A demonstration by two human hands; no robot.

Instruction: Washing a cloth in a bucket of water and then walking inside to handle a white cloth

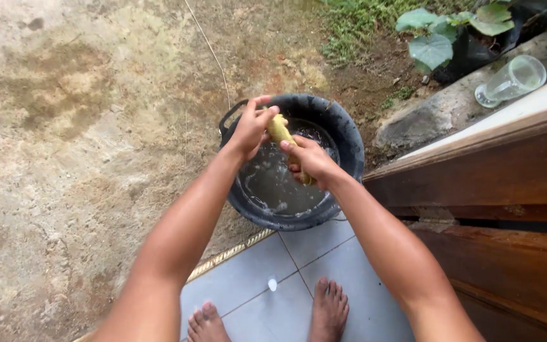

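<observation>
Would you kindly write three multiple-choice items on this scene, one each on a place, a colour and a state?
1. Where does the clear drinking glass lie?
A. on the stone ledge at upper right
B. in the bucket
C. on the grey tiles

2. What colour is the round plastic bucket?
A. red
B. black
C. white

3. What is the state of the yellowish elongated object?
A. lying on the ground
B. floating loose
C. held by both hands over the water

Answers: 1 A, the glass lies tipped on the ledge near the leaves; 2 B, its rim is black; 3 C, left hand and right hand both grip it.
</observation>
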